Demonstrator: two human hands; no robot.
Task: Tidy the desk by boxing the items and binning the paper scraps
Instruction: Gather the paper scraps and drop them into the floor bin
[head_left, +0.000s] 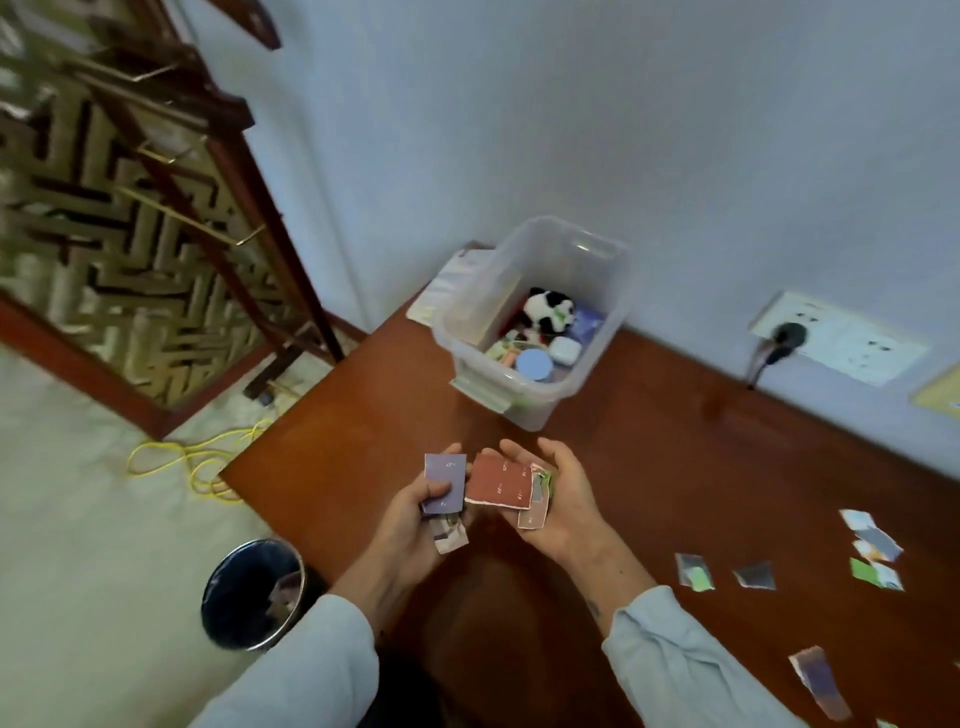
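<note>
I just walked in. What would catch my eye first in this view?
The two hands at centre, above the brown desk: the left hand pinches a purple scrap, the right hand holds a reddish scrap atop others. Behind them stands a clear box with a toy panda inside. Loose scraps lie on the desk's right side, and a dark bin sits on the floor at lower left.

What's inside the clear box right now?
The clear box holds a panda toy, a round blue tin, a white case and blurred small bits; whatever lies under them is covered.
</note>
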